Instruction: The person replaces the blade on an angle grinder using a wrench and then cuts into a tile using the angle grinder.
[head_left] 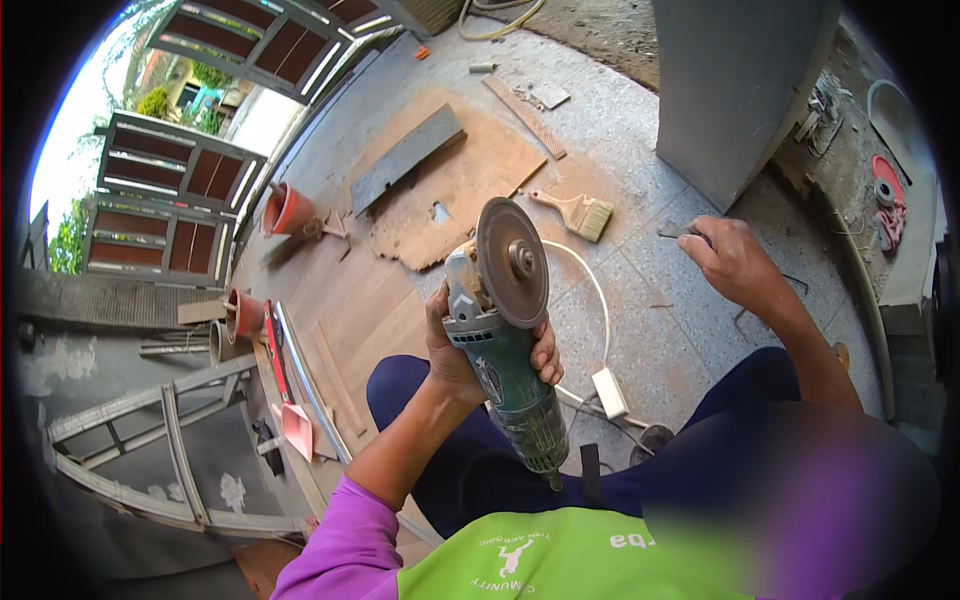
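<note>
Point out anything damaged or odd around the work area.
The brown board on the floor looks damaged: its near edge is ragged. The grinder in the left hand shows no guard around its disc.

Ahead of me a brush (585,214) lies near a worn board (490,150), and a grey plank (408,160) rests on that board. To my left I see a red pot (288,212), a pink dustpan (297,428) and a metal frame (183,450); farther off stands a gate (172,200).
</note>
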